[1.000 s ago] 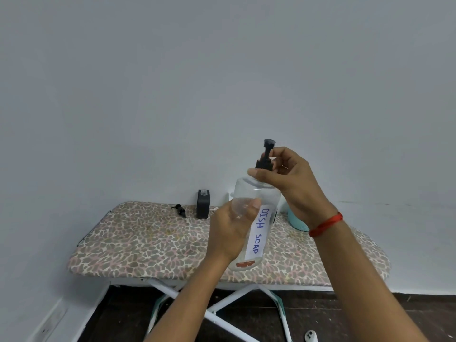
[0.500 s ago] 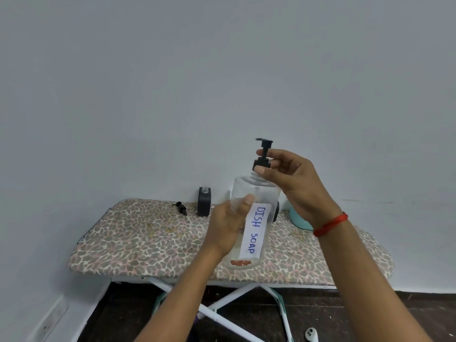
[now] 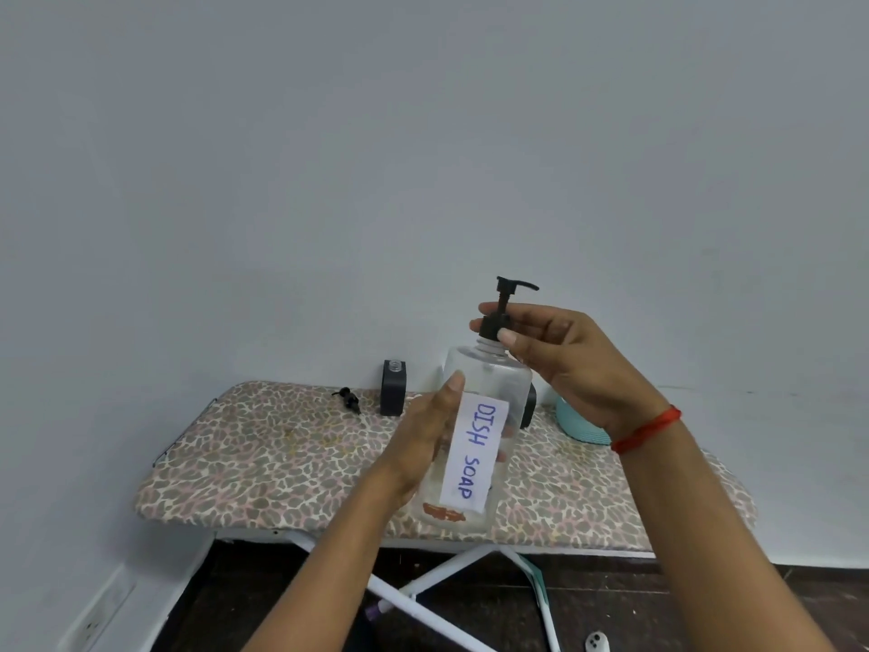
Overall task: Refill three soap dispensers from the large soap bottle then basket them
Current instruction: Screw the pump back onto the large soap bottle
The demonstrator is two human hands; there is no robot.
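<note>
I hold a large clear soap bottle (image 3: 489, 397) with a white "DISH SOAP" label in the air above the board. My left hand (image 3: 423, 440) grips its body from the left. My right hand (image 3: 559, 355) pinches the collar of the bottle's black pump (image 3: 503, 308) at the neck. The pump's nozzle points right. A dark grey dispenser (image 3: 392, 388) with its top off stands at the back of the board. A loose black pump head (image 3: 348, 398) lies to its left. Another dark dispenser (image 3: 530, 409) shows partly behind the bottle.
A leopard-print ironing board (image 3: 282, 463) on white crossed legs stands against the grey wall. A teal basket (image 3: 578, 423) sits at the back right, partly behind my right wrist. Below lie a dark floor, a small white object (image 3: 596, 643) and a wall socket (image 3: 96, 621).
The black pump has turned under my right fingers, so its nozzle now points right. The bottle stays held in about the same place.
</note>
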